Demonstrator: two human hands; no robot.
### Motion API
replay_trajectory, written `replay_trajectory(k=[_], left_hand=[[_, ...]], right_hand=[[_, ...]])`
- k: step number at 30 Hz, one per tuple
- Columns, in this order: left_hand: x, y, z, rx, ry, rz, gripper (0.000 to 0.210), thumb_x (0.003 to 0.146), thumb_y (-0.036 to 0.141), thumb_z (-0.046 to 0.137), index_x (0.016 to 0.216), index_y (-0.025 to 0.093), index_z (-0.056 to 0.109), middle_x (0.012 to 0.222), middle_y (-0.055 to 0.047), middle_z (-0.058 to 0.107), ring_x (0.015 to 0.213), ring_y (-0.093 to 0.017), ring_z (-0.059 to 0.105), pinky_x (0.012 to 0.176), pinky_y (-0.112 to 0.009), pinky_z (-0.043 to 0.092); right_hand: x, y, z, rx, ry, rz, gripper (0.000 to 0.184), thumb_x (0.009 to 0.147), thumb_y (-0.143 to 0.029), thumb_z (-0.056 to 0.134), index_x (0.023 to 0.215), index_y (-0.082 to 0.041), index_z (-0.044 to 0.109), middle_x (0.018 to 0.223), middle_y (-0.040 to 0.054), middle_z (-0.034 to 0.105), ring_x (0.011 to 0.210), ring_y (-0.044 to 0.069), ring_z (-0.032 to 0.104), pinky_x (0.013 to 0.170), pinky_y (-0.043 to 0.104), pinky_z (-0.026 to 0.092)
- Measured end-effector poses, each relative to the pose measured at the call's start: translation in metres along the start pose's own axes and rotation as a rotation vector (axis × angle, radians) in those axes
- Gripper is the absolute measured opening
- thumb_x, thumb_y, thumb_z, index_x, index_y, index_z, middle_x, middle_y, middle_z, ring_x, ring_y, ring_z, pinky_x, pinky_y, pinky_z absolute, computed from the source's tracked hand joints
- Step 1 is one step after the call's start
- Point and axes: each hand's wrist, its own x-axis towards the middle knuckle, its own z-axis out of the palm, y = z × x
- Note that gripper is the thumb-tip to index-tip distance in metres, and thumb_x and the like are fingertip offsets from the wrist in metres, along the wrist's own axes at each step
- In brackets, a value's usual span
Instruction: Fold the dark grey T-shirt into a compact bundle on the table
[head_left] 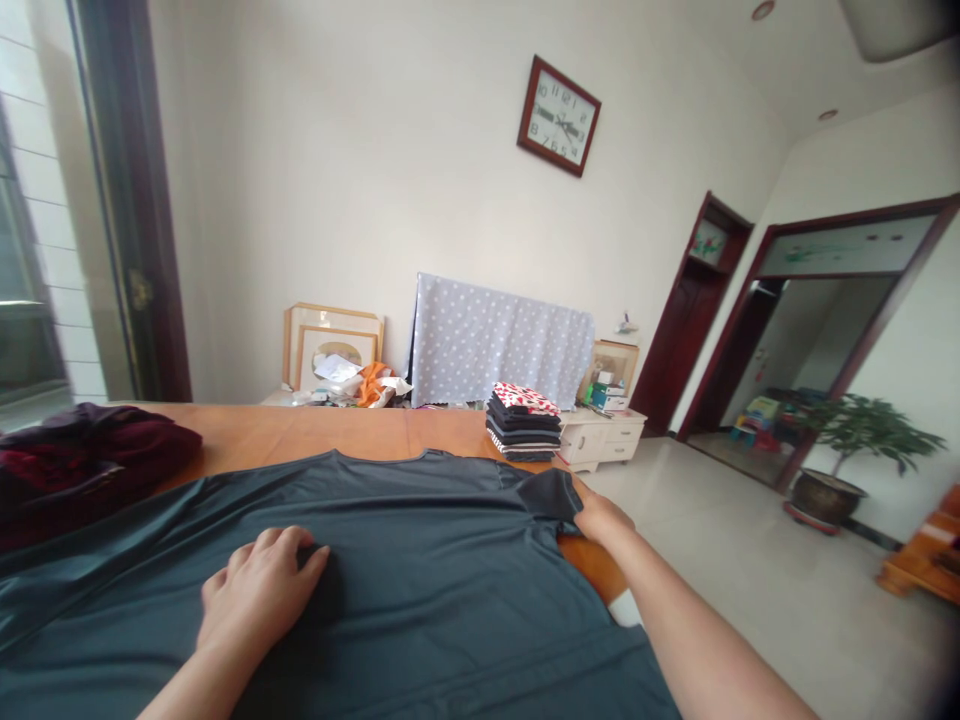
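Observation:
A dark teal shirt point(420, 590) lies spread over the wooden table, creased across its middle. My left hand point(262, 580) rests palm down on the fabric, fingers slightly bent and thumb apart. At the far right, my right hand point(600, 515) holds the end of the short sleeve point(551, 497), which is lifted a little and folded. The sleeve cloth hides most of the fingers of that hand.
On the orange-brown table point(360, 425), a stack of folded clothes point(523, 425) stands near the far right edge. A dark red clothing heap point(90, 455) lies at left. Beyond are a polka-dot cloth point(502, 340), a white cabinet point(604, 440) and a potted plant point(829, 490).

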Motion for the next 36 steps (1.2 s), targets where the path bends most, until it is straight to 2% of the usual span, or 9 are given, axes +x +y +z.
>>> replay_trajectory(k=[3, 5, 8, 10, 15, 19, 22, 29, 36], left_hand=[[0.0, 0.0, 0.0, -0.007, 0.0, 0.004, 0.048, 0.088, 0.064, 0.038, 0.106, 0.03, 0.068, 0.129, -0.009, 0.061, 0.119, -0.038, 0.05, 0.097, -0.057, 0.034], [0.0, -0.001, 0.0, -0.005, 0.0, 0.005, 0.048, 0.088, 0.063, 0.039, 0.106, 0.03, 0.068, 0.128, -0.008, 0.061, 0.119, -0.037, 0.05, 0.097, -0.057, 0.035], [-0.001, -0.001, 0.001, 0.0, 0.004, 0.005, 0.047, 0.088, 0.063, 0.039, 0.105, 0.03, 0.067, 0.128, -0.007, 0.061, 0.12, -0.037, 0.05, 0.097, -0.056, 0.034], [-0.002, -0.001, 0.0, 0.002, 0.005, 0.007, 0.046, 0.088, 0.063, 0.04, 0.105, 0.031, 0.067, 0.128, -0.007, 0.061, 0.119, -0.037, 0.05, 0.097, -0.056, 0.034], [-0.004, 0.002, -0.001, 0.015, 0.009, 0.008, 0.042, 0.089, 0.059, 0.04, 0.103, 0.03, 0.066, 0.124, -0.008, 0.062, 0.116, -0.035, 0.051, 0.095, -0.054, 0.035], [-0.005, 0.004, -0.003, 0.028, 0.008, 0.004, 0.041, 0.09, 0.058, 0.04, 0.103, 0.03, 0.066, 0.124, -0.008, 0.062, 0.115, -0.034, 0.052, 0.094, -0.053, 0.036], [-0.006, 0.006, -0.003, 0.038, 0.006, 0.001, 0.04, 0.09, 0.057, 0.04, 0.103, 0.029, 0.066, 0.124, -0.008, 0.062, 0.115, -0.033, 0.052, 0.093, -0.052, 0.036], [-0.006, 0.006, -0.003, 0.048, 0.015, 0.009, 0.036, 0.09, 0.055, 0.043, 0.103, 0.029, 0.065, 0.121, -0.007, 0.062, 0.114, -0.032, 0.053, 0.092, -0.051, 0.036], [-0.007, 0.008, -0.003, 0.052, 0.017, 0.007, 0.033, 0.091, 0.053, 0.045, 0.102, 0.029, 0.065, 0.12, -0.007, 0.062, 0.115, -0.032, 0.053, 0.092, -0.049, 0.036]], right_hand=[[-0.004, -0.009, 0.0, -0.324, -0.045, -0.001, 0.036, 0.073, -0.03, 0.072, 0.109, -0.026, 0.07, 0.103, 0.012, 0.071, 0.104, 0.032, 0.064, 0.088, 0.042, 0.044], [-0.005, -0.02, 0.004, -0.364, -0.037, -0.047, 0.039, 0.077, -0.028, 0.067, 0.115, -0.026, 0.07, 0.118, 0.0143, 0.066, 0.115, 0.033, 0.06, 0.095, 0.044, 0.042], [-0.006, -0.035, 0.013, -0.393, -0.075, -0.174, 0.039, 0.083, -0.031, 0.062, 0.121, -0.031, 0.068, 0.132, 0.0088, 0.061, 0.126, 0.027, 0.053, 0.102, 0.037, 0.039], [-0.005, -0.043, 0.019, -0.409, -0.119, -0.211, 0.035, 0.081, -0.034, 0.065, 0.116, -0.032, 0.071, 0.129, 0.0071, 0.064, 0.124, 0.026, 0.055, 0.101, 0.034, 0.04], [0.008, -0.064, 0.031, -0.438, -0.117, -0.163, 0.032, 0.081, -0.035, 0.062, 0.11, -0.025, 0.073, 0.122, 0.0137, 0.069, 0.113, 0.032, 0.063, 0.087, 0.038, 0.046], [0.016, -0.091, 0.049, -0.395, -0.13, -0.215, 0.024, 0.088, -0.037, 0.054, 0.091, -0.025, 0.074, 0.106, 0.01, 0.074, 0.101, 0.027, 0.067, 0.078, 0.032, 0.045], [0.02, -0.115, 0.069, -0.349, -0.14, -0.268, 0.025, 0.091, -0.036, 0.05, 0.091, -0.026, 0.073, 0.102, 0.0073, 0.075, 0.095, 0.024, 0.068, 0.074, 0.029, 0.043], [0.037, -0.157, 0.118, -0.315, -0.187, -0.314, 0.023, 0.089, -0.023, 0.052, 0.089, -0.024, 0.075, 0.098, 0.0098, 0.075, 0.093, 0.023, 0.069, 0.078, 0.028, 0.045], [0.056, -0.163, 0.153, -0.35, -0.238, -0.263, 0.022, 0.08, -0.016, 0.063, 0.096, -0.021, 0.076, 0.109, 0.0151, 0.073, 0.104, 0.027, 0.069, 0.086, 0.032, 0.049]])
